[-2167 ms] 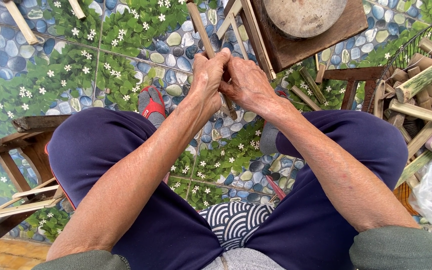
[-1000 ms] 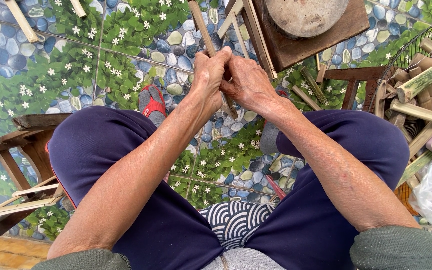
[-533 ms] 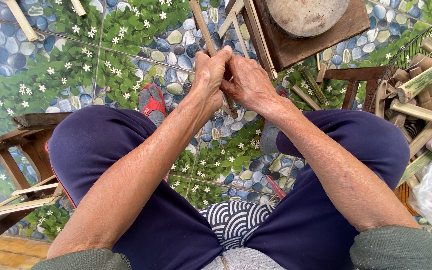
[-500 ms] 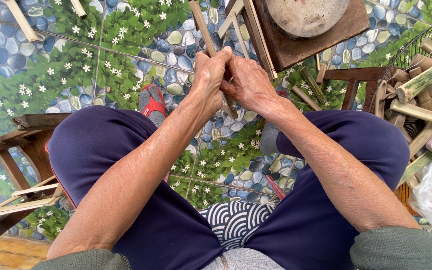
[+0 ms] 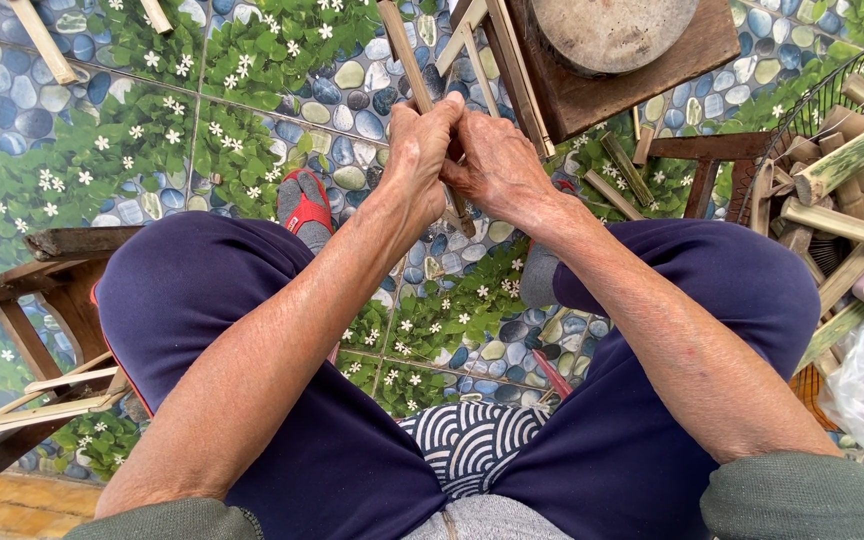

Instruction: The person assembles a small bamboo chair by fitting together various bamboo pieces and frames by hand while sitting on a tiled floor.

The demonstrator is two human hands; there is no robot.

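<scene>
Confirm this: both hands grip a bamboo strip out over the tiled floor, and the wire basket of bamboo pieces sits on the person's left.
Wrong side. The head view shows the basket of bamboo pieces on the person's right. The rest holds: left hand and right hand both grip the bamboo strip over the tiled floor.

Can't really see what the hands (image 5: 457, 160) grip, fingers cover most of the bamboo strip (image 5: 404, 55), and its far end runs off the top edge. The basket (image 5: 812, 100) is cut off on the right.
</scene>
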